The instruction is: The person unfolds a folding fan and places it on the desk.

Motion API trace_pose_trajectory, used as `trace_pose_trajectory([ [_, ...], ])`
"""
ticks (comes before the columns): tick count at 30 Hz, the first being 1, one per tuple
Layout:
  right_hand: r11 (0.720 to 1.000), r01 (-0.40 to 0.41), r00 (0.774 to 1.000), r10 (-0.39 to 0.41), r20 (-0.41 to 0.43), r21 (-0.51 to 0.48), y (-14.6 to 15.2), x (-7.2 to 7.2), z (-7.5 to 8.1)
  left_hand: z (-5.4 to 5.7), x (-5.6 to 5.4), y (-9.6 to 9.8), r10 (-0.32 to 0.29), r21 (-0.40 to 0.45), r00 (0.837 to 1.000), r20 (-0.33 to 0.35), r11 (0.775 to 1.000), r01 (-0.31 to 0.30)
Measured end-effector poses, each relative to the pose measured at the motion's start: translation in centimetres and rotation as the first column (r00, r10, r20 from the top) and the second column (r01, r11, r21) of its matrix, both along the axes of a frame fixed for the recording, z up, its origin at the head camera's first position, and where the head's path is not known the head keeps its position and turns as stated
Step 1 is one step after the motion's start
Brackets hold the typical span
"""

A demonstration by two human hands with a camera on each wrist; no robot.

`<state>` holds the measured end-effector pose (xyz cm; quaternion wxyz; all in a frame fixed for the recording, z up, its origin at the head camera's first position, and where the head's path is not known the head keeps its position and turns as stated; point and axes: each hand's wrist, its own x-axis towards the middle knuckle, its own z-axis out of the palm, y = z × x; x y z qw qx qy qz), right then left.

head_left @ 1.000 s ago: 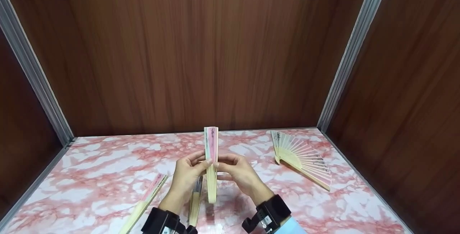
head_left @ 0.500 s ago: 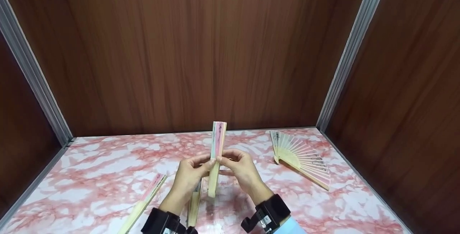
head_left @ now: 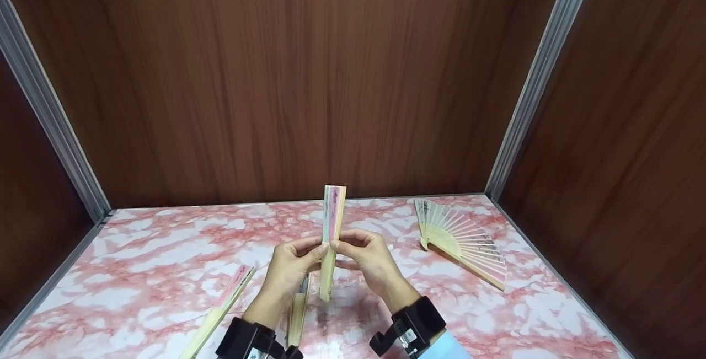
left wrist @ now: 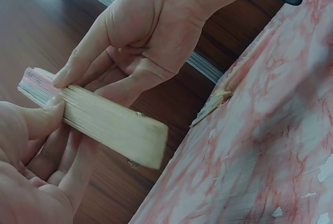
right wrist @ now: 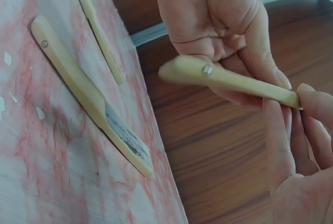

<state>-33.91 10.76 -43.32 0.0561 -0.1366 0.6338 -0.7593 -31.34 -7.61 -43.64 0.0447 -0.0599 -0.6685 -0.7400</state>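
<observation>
A folded hand fan (head_left: 334,213) with pale wooden sticks and pink, green and yellow leaf edges stands nearly upright above the table. My left hand (head_left: 289,262) pinches it from the left at mid-length, thumb on the near face. From the right, my right hand (head_left: 369,260) pinches the same fan, the two thumbs almost meeting. Its riveted end (right wrist: 207,70) points down toward me. Below my left hand lies a second folded fan (head_left: 298,315) with a dark leaf, partly hidden by the wrist. A third folded fan (head_left: 220,309), with a pink leaf, lies to the left.
An opened fan (head_left: 460,240) lies spread at the back right of the red-and-white marbled table (head_left: 160,260). Brown wood-grain panels (head_left: 331,72) with grey metal corner strips enclose the back and sides. Both wrists wear black camera mounts (head_left: 417,323).
The held fan has risen slightly and shifted a little right, its lower end now leaning left. Both thumbs have drawn closer together on it. The fans on the table stay put.
</observation>
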Motion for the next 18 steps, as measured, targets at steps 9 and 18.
trace_pose_trajectory([
  [9, 0.999, 0.025, 1.000, -0.025, 0.011, -0.021, -0.04, -0.01, -0.10, 0.08, -0.03, 0.18, 0.007, 0.063, 1.000, 0.003, 0.998, -0.007],
  [18, 0.998, 0.063, 0.997, -0.062, 0.042, -0.016, -0.06, -0.23, -0.19, -0.07, -0.15, 0.12, 0.026, 0.048, 1.000, 0.002, 0.999, -0.026],
])
